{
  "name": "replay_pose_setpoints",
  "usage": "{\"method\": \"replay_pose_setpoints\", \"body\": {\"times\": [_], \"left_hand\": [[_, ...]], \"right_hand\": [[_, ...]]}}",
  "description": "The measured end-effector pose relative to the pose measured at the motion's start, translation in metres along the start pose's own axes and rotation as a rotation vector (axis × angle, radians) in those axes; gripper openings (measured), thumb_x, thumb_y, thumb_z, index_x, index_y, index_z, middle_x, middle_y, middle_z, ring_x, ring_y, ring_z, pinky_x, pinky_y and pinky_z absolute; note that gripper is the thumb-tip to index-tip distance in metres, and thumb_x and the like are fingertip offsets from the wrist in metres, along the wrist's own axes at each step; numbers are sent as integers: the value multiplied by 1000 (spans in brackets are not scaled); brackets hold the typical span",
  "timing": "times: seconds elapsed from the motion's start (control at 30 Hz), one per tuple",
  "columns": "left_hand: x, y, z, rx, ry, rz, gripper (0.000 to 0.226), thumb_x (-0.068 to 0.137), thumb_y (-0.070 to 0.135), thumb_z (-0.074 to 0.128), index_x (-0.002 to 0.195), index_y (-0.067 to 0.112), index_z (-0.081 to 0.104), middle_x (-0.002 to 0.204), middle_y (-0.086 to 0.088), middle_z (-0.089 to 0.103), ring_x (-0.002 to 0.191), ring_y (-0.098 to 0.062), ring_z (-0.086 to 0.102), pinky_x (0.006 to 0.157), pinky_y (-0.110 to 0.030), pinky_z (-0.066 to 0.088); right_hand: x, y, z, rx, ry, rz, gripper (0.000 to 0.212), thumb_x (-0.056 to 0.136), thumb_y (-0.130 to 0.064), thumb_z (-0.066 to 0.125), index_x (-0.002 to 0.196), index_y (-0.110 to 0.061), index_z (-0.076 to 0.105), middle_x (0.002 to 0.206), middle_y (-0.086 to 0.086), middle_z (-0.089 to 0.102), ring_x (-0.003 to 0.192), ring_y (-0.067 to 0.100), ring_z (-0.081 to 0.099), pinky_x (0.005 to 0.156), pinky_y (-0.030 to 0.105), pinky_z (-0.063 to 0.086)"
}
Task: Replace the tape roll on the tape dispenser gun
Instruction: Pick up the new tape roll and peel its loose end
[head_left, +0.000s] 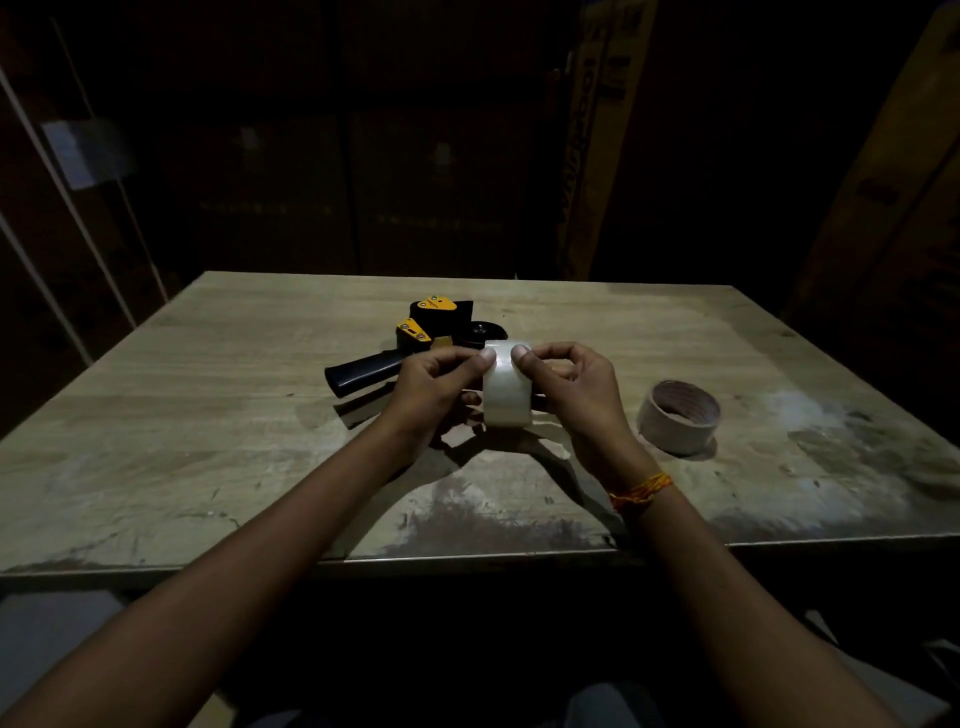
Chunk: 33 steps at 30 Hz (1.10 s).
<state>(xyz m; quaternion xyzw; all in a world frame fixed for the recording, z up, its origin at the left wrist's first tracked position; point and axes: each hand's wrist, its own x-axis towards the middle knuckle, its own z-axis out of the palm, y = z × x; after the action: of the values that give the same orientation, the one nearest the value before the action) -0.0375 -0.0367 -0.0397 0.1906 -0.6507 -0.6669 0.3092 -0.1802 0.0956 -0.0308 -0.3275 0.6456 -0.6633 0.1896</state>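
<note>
A clear tape roll (506, 397) stands on edge just above the wooden table (208, 415), held between both hands. My left hand (434, 387) grips its left side, thumb pressed on the roll's top. My right hand (569, 387) grips the right side, its thumb also on top, close to the left thumb. Behind the hands lies the black and yellow tape dispenser gun (415, 338) on its side, handle pointing left toward me; its spool hub carries no roll. A second, nearly spent roll (678, 415) with a cardboard core lies flat on the table to the right.
The room is dark. Tall cardboard boxes (597, 156) stand behind the table's far edge and at the right. Worn whitish patches mark the tabletop near its front edge (467, 556).
</note>
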Motion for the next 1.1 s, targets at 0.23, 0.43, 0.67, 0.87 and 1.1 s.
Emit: {"method": "replay_pose_setpoints", "body": {"times": [0.23, 0.43, 0.67, 0.87, 1.1], "left_hand": [[-3, 3, -2, -120, -126, -56, 50, 88, 19, 79, 136, 6, 67, 134, -12, 70, 119, -26, 72, 92, -41, 63], [-5, 0, -1, 27, -140, 21, 49, 90, -4, 75, 137, 5, 66, 130, -10, 72, 122, -23, 71, 87, -34, 64], [-8, 0, 4, 203, -94, 124, 46, 88, -1, 79, 130, 14, 70, 125, -1, 74, 117, -11, 72, 91, -31, 64], [-7, -2, 5, 251, -54, 161, 46, 86, 3, 82, 129, 13, 71, 124, -2, 74, 116, -12, 73, 92, -35, 64], [-5, 0, 2, 251, -51, 170, 47, 86, 5, 82, 131, 11, 70, 128, -5, 72, 119, -16, 71, 93, -37, 64]], "right_hand": [[2, -8, -11, -437, 35, -321, 47, 90, -40, 85, 126, -18, 65, 117, -2, 72, 101, 10, 72, 75, 27, 64], [0, -9, -11, -651, 19, -597, 41, 82, -43, 84, 115, -19, 78, 133, 7, 59, 117, 17, 61, 86, 29, 62], [-4, -14, -9, -809, 21, -678, 43, 84, -51, 77, 109, -16, 83, 122, 9, 69, 112, 22, 66, 84, 39, 63], [-1, -10, -4, -827, 81, -694, 25, 93, -36, 81, 104, -13, 84, 113, 6, 73, 102, 19, 69, 78, 40, 62], [5, -12, -4, -742, 68, -664, 24, 93, -39, 82, 101, -16, 85, 110, 1, 74, 99, 16, 70, 75, 41, 63]]}}
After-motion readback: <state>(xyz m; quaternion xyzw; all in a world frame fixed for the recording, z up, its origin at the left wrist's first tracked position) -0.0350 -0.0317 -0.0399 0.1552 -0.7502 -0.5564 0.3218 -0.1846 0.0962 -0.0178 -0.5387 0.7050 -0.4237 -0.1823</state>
